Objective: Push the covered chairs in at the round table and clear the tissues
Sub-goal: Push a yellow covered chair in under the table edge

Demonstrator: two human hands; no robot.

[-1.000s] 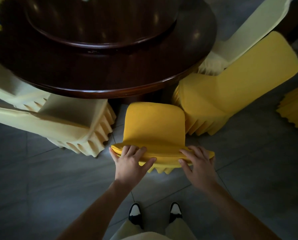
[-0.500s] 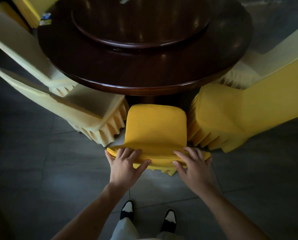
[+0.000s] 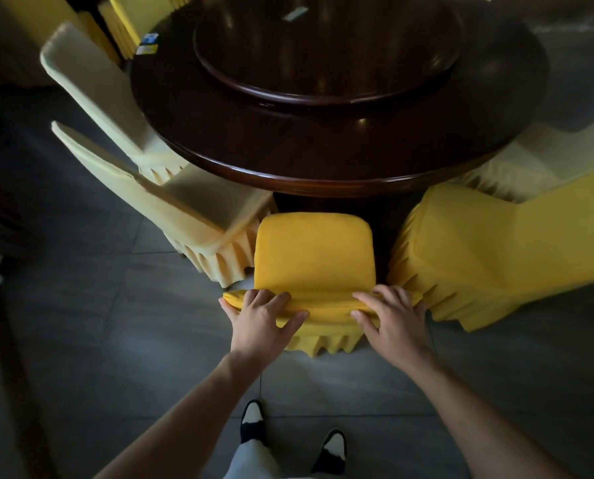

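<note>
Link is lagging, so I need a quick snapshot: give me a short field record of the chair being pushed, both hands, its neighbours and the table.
chair in hand: yellow covered chair, back toward the person, seat hidden
left hand: grips top of chair back
right hand: grips top of chair back
left neighbour: pale chair
right neighbour: yellow chair
table: dark round table with a raised turntable
tissues: cannot tell

The yellow chair (image 3: 314, 257) sits wedged between a cream chair (image 3: 185, 205) on its left and another yellow chair (image 3: 468, 257) on its right — skirts nearly touching. Ahead, the table edge (image 3: 323, 183) overhangs. Open floor (image 3: 98, 340) lies behind — left especially.
</note>
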